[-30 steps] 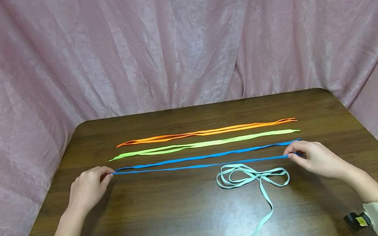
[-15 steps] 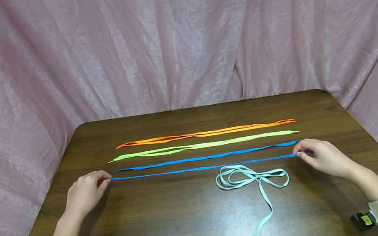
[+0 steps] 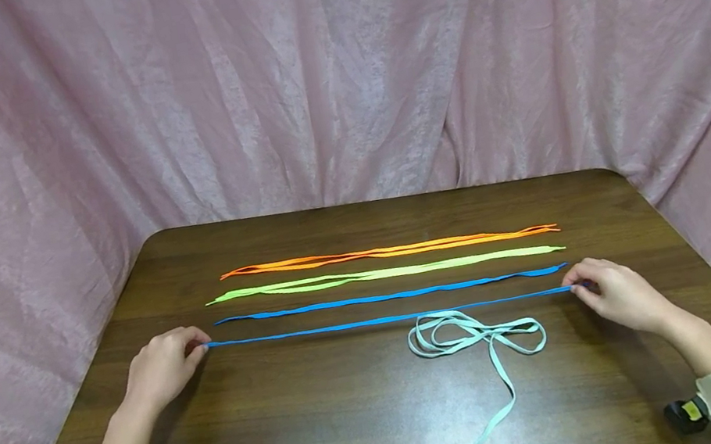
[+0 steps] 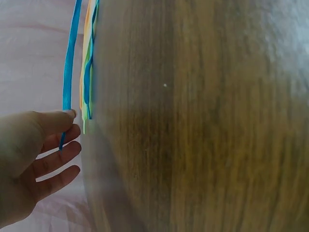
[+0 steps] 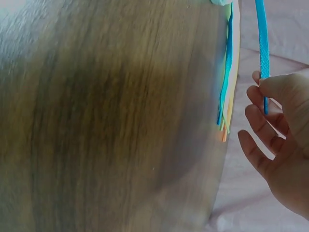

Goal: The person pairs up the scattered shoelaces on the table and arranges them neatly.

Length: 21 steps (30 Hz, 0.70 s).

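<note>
Crosswise, pinching the near blue lace [image 3: 345, 325] at opposite ends with left hand [image 3: 161, 367] and right hand [image 3: 617, 296], parallel to the far blue lace [image 3: 390, 296], probably lifted slightly.

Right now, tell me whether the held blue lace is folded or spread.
Spread: the held blue lace runs nearly straight, pinched near its ends by the left fingers and right fingers.

Head cam looks forward-down from above, wrist cams close on left hand [image 4: 21, 159], right hand [image 5: 292, 142]; all share table [image 3: 290, 416].
</note>
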{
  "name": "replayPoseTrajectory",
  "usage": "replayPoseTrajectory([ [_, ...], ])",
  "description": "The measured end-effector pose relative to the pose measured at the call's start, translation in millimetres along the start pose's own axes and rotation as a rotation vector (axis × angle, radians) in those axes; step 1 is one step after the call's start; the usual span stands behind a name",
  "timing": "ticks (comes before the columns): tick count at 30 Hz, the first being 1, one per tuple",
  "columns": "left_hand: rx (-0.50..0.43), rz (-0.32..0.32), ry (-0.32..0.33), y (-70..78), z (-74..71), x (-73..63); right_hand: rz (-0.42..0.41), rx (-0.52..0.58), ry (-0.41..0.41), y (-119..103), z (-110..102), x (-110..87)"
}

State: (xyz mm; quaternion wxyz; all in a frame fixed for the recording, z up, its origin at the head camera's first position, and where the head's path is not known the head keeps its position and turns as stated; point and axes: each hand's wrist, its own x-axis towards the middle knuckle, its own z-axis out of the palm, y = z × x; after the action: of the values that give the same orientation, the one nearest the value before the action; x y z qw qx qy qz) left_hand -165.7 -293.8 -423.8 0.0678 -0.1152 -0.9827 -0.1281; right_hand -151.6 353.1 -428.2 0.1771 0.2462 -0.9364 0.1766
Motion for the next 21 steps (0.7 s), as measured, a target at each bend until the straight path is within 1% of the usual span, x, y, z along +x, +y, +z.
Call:
replayPoseTrajectory([
  [4, -0.002, -0.017, -0.020, -1.4, 0.7, 1.2, 0.006, -0.004, 0.006, 5.0, -0.6, -1.3],
  [11, 0.007, 0.001, 0.006, -3.6, 4.4, 6.9, -0.015, -0.017, 0.015, 12.2, 3.4, 2.2],
  [16, 0.011, -0.009, 0.006, -3.7, 6.8, 12.8, -0.011, -0.021, 0.014, 14.7, 6.4, 6.6],
  [21, 0.014, -0.011, -0.015, -1.9, 8.3, 21.4, 0.008, -0.030, 0.006, 16.9, 7.8, 12.4],
])
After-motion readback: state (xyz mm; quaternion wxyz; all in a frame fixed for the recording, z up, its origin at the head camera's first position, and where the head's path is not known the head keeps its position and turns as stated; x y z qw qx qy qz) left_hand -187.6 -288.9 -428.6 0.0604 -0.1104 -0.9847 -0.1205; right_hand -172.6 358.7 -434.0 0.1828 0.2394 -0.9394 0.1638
